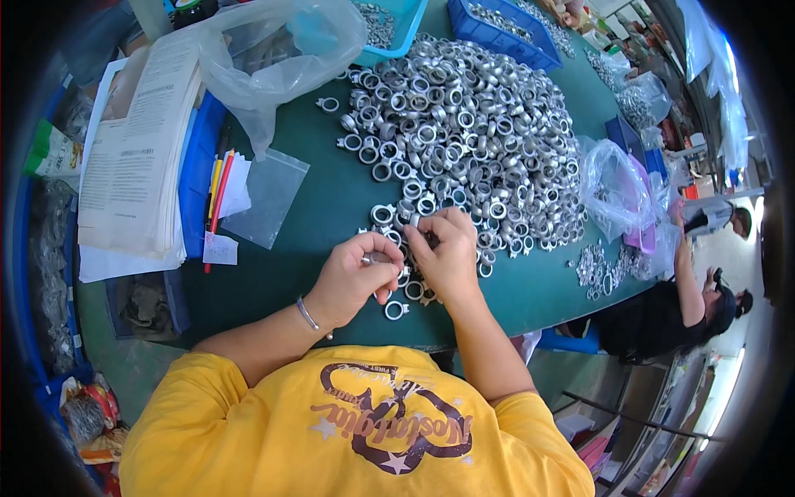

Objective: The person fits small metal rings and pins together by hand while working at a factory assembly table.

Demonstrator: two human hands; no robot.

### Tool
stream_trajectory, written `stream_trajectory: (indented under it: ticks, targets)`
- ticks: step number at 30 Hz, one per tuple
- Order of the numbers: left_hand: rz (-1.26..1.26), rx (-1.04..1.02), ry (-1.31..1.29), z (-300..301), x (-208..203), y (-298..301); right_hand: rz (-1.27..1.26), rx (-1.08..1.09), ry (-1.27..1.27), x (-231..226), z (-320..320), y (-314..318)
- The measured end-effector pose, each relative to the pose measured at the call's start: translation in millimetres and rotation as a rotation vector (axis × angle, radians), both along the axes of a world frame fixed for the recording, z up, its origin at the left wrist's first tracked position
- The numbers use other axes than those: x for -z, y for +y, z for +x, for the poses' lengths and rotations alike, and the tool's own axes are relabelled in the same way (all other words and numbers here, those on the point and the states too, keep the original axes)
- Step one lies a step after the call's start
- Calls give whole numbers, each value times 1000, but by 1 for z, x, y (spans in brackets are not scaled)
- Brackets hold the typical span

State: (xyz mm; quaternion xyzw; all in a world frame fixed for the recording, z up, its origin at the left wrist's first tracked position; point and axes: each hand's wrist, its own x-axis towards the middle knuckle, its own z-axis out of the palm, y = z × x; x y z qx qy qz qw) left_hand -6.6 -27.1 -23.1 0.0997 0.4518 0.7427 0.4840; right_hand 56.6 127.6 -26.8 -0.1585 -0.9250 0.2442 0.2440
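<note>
A large heap of silver metal rings (472, 132), several with small lugs, covers the middle of the green table (310, 195). My left hand (352, 277) is closed at the near edge of the heap, with a metal ring (367, 259) partly showing between its curled fingers. Just to its right, my right hand (447, 255) bends over the nearest rings, thumb and index finger closed together at their tips. What those fingertips grip is too small and hidden to make out. One loose ring (397, 310) lies in front of my hands.
Papers (132, 157) rest on a blue bin at left, beside pencils (219, 190) and a clear zip bag (267, 199). Plastic bags (281, 66) and blue trays (505, 33) stand beyond. Smaller metal parts (600, 269) lie at right, near another person (662, 319).
</note>
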Motion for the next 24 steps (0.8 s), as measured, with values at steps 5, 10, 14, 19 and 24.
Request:
stream_trajectory:
  ticks: [5, 10, 14, 19, 24]
  targets:
    - [-44, -65, 65, 4, -2, 2, -150, -200, 146, -8, 20, -6]
    - [-29, -7, 164, 4, -3, -2, -311, -347, 204, -10, 33, -12]
    - [35, 12, 172, 5, 0, -1, -199, -382, 290, -6, 35, -11]
    - [22, 41, 198, 4, -2, -2, 128, -419, 328, -9, 35, -4]
    - [-12, -68, 526, 7, 1, 0, -140, -354, 315, -5, 37, -10]
